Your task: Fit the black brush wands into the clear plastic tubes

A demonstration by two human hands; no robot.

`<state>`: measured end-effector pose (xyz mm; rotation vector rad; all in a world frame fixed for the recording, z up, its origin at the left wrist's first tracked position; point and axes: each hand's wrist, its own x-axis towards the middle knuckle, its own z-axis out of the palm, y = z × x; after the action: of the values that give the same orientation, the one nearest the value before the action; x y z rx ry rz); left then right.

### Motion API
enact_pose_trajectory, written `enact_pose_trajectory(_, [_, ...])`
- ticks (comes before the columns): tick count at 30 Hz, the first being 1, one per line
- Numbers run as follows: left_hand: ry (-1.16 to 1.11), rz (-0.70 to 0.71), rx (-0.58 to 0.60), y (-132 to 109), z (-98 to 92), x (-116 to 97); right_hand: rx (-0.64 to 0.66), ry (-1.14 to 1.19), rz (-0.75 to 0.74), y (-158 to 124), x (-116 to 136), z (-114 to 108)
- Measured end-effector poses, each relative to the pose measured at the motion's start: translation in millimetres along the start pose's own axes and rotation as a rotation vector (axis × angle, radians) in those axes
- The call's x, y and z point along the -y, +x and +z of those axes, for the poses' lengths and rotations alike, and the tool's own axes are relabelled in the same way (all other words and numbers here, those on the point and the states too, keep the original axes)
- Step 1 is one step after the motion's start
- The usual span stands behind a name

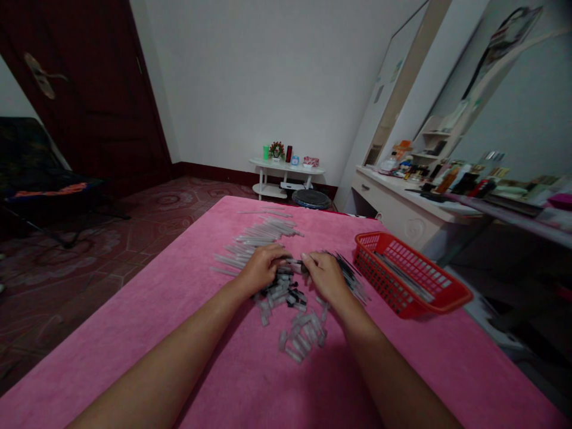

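Both my hands meet over the middle of a pink cloth-covered table (pixel 179 333). My left hand (pixel 261 267) is curled, fingers pinched on a small dark pen part (pixel 292 262) that my right hand (pixel 325 275) also grips from the other side. Under and in front of the hands lies a heap of short clear caps (pixel 301 333) mixed with black pieces. Several clear pen tubes (pixel 257 235) lie in a loose pile just beyond my left hand. Thin dark refills (pixel 353 277) fan out to the right of my right hand.
A red plastic basket (pixel 447 298) holding a few long pieces sits at the table's right edge. Beyond are a dressing table (pixel 402 202) crowded with bottles, a small white side table (pixel 286 170), a dark door (pixel 89 89) and a folding chair (pixel 40 179) at left.
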<state>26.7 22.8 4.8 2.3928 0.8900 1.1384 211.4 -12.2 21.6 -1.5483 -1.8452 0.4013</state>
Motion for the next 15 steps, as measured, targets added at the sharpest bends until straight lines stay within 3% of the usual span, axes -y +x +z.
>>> enact_pose_trajectory(3, [-0.017,-0.004,-0.055,0.5,-2.3,2.7,0.068,0.064,0.069,0.9,-4.4,-0.3])
enact_pose_trajectory(6, [-0.141,-0.111,-0.227,3.3,-5.3,4.3,0.165,0.037,0.080,1.0,-6.7,-4.8])
enact_pose_trajectory(11, [-0.653,-0.336,-0.472,10.2,-10.5,4.4,0.373,-0.088,0.021,-3.4,-3.7,-15.3])
enact_pose_trajectory(15, [-0.915,-0.461,-0.525,10.6,-13.0,8.7,0.450,-0.117,0.025,-6.5,-1.2,-15.7])
